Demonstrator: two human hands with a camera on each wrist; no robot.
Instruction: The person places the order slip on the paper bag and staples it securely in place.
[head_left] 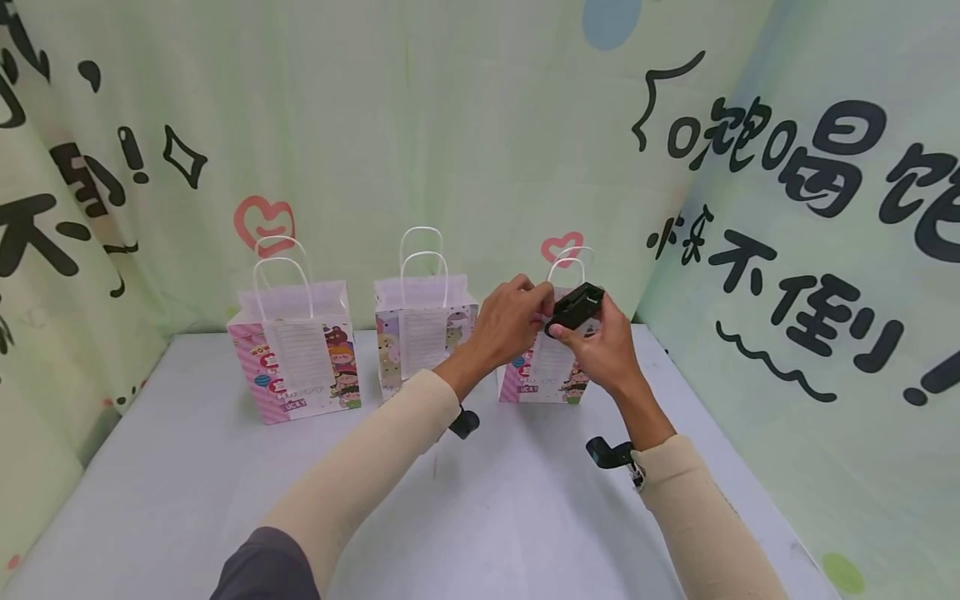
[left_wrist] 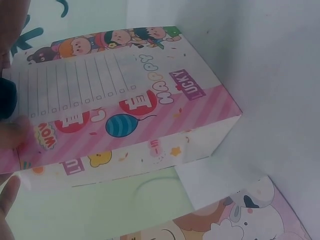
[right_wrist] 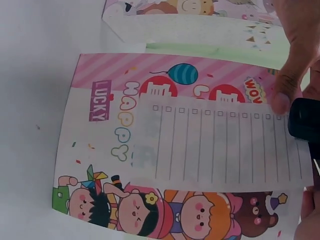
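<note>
My right hand (head_left: 611, 346) grips a small black stapler (head_left: 577, 307) at the top edge of the rightmost pink and white paper gift bag (head_left: 525, 385). A lined checklist sheet (right_wrist: 220, 145) lies flat on the front of this bag, its upper edge by the stapler. Beside the stapler, my left hand (head_left: 510, 323) pinches the bag's top edge and the sheet's corner, with the thumb (right_wrist: 286, 97) on the front. Whether the stapler's jaws are pressed together is hidden.
Two more gift bags stand to the left, one in the middle (head_left: 390, 354) and one farther left (head_left: 247, 350), each with a lined sheet and white handles. All stand on a white table (head_left: 480, 517) against a printed curtain (head_left: 480, 125).
</note>
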